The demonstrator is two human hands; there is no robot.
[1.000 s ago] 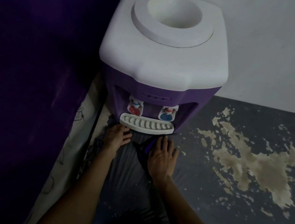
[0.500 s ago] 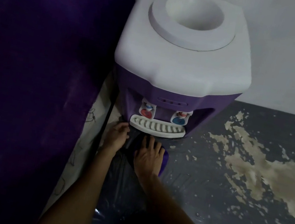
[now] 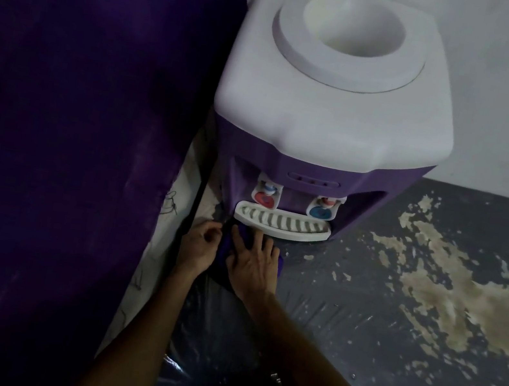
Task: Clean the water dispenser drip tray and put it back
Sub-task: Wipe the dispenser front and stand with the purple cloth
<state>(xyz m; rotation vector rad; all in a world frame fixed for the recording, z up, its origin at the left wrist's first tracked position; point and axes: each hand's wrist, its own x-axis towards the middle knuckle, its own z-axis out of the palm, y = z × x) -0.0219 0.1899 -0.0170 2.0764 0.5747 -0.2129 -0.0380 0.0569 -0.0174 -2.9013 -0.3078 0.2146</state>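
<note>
**Tray seated, cloth underfoot — the risks sit low and left**

The white slotted plastic drip tray (image 3: 281, 224) sits in its slot at the foot of the purple-and-white tabletop water dispenser (image 3: 330, 104), just below the red tap (image 3: 265, 197) and the blue tap (image 3: 320, 210). Whether it has been cleaned yet cannot be read from here.

Just in front of the tray, the right hand (image 3: 250, 265) lies flat on a dark purple cloth (image 3: 225, 249), fingers straight and slightly spread, pressing it onto the crinkled clear plastic sheet (image 3: 308, 321) that covers the floor. The left hand (image 3: 198, 245) is beside it with fingers curled inward at the cloth's left edge; whether it pinches the cloth or only rests there I cannot tell.

What could go wrong, as I judge it:

- The plastic sheet looks slick, so a hard push on the cloth could make both slide and drive the knuckles into the tray's front lip, knocking it askew.
- If water stands in the tray, pulling it out tilted would spill it onto the sheet.
- The dispenser stands close to the purple curtain (image 3: 71, 126) on the left — an elbow has little room there, and a tug on the tray with one hand could shift the whole unit, since nothing steadies it.
- The dim light makes it easy to miss grime in the slots.
</note>
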